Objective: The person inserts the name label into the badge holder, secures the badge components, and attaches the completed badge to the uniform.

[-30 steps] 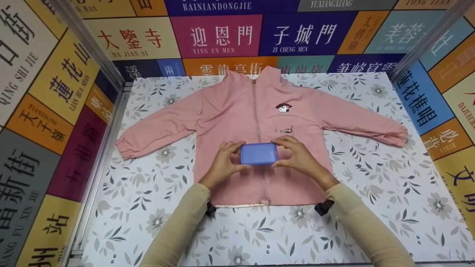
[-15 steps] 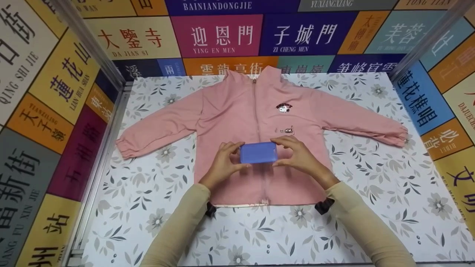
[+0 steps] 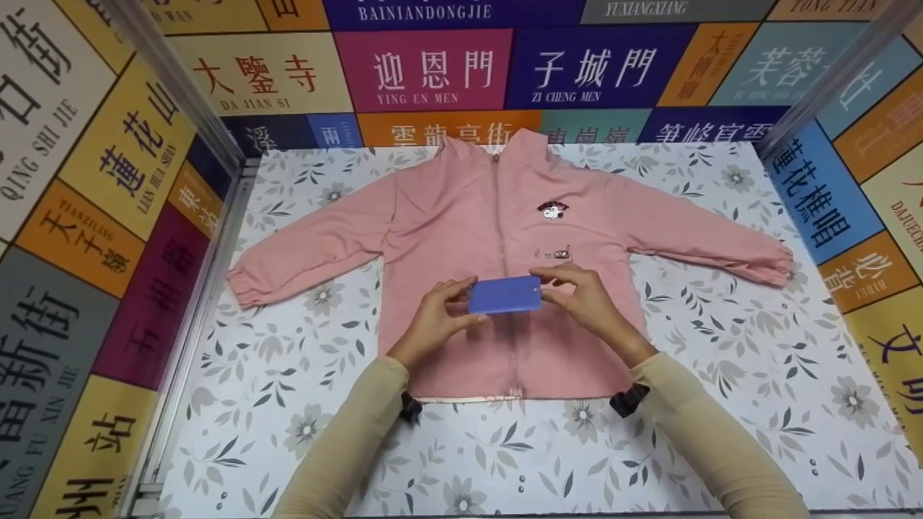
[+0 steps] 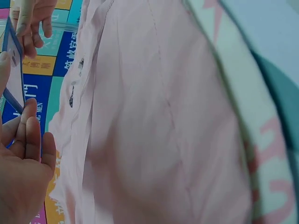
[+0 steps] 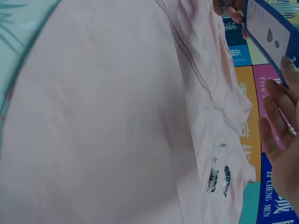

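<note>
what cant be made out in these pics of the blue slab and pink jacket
Blue slab, head view: underside hidden by its own body.
Left hand, left wrist view: cut off by the left edge.
Right hand, right wrist view: cut off by the right edge.
Pink jacket, head view: lettering on its chest too small to read.

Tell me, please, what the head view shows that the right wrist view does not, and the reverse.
Only the head view shows the person's beige sleeves, the black pieces at the wrists and the object's plain blue side.
Only the right wrist view shows the object's pale side, with dark marks and a blue edge.
Both show the pink jacket, the lettered wall panels, and the left hand and right hand at the blue object.
</note>
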A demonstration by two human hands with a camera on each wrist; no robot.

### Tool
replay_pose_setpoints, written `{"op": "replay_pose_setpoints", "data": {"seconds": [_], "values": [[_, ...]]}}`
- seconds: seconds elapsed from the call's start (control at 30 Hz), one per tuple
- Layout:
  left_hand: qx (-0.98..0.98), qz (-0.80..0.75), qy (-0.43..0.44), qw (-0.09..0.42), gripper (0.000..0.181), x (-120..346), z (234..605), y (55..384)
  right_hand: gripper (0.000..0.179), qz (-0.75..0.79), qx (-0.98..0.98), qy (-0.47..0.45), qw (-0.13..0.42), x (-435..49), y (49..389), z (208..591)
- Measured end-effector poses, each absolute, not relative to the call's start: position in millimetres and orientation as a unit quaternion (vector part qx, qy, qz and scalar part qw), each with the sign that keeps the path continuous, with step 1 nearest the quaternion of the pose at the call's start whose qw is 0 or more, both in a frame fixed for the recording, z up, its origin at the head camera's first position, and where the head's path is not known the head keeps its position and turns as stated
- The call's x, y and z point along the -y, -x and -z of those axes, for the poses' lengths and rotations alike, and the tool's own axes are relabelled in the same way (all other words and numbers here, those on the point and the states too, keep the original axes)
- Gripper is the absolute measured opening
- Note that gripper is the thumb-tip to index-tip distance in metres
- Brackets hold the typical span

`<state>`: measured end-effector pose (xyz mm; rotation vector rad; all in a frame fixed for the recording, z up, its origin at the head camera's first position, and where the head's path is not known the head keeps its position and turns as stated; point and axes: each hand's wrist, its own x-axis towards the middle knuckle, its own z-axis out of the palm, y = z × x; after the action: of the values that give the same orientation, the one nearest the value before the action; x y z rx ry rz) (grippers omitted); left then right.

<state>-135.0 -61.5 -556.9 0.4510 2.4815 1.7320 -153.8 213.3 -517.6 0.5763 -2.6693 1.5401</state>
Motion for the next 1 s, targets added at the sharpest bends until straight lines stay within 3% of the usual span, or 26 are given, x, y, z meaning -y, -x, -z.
{"op": "replay_pose_setpoints", "data": {"seconds": [0.17, 0.5, 0.83, 1.0], "values": [[-0.793, -0.591, -0.143, 0.047, 0.066, 61, 557, 135, 0.031, -0.501, 0.848, -0.169, 0.010, -207, 147, 501], [-0.761, -0.633, -0.135, 0.031, 0.027, 60, 557, 131, 0.011, -0.571, 0.809, -0.135, 0.023, -218, 157, 521], [-0.744, -0.653, -0.129, 0.061, 0.021, 60, 560, 131, 0.010, -0.589, 0.800, -0.118, 0.024, -216, 160, 520], [-0.754, -0.640, -0.141, 0.051, 0.019, 60, 561, 130, 0.010, -0.599, 0.792, -0.113, 0.021, -210, 158, 509]]}}
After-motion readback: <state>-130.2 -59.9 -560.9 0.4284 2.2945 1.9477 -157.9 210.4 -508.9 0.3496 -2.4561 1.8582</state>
